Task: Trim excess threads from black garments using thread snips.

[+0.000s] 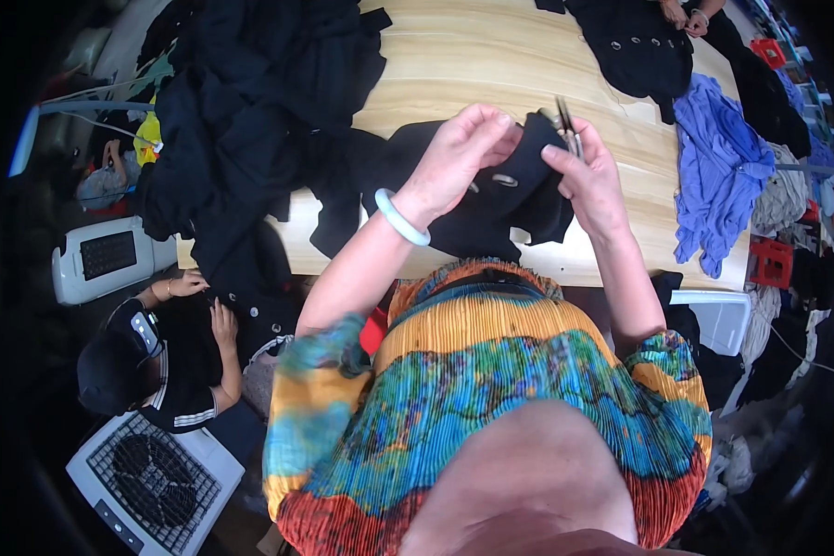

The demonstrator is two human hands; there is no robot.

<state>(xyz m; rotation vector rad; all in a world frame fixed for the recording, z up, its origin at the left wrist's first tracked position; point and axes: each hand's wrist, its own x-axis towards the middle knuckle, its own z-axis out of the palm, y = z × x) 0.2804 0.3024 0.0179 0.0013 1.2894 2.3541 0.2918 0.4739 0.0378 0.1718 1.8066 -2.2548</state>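
Observation:
A black garment (417,153) with round metal-rimmed buttons or eyelets lies on the table in front of me, its right edge raised between my hands. My right hand (595,185) has its fingers closed on a small pair of metal thread snips (568,130), blades pointing away from me, while its thumb presses near the garment's raised edge. To the left, my left hand (468,153) is drawn into a pinch above the cloth; whatever sits between its fingertips is too small to make out. A pale bangle (401,219) circles that wrist.
A large heap of black garments (250,83) covers the table's left side. Blue-purple cloth (718,167) lies at the right edge of the wooden table (473,56). A co-worker (181,352) handles black cloth at lower left; another person's hands (688,18) show at far right.

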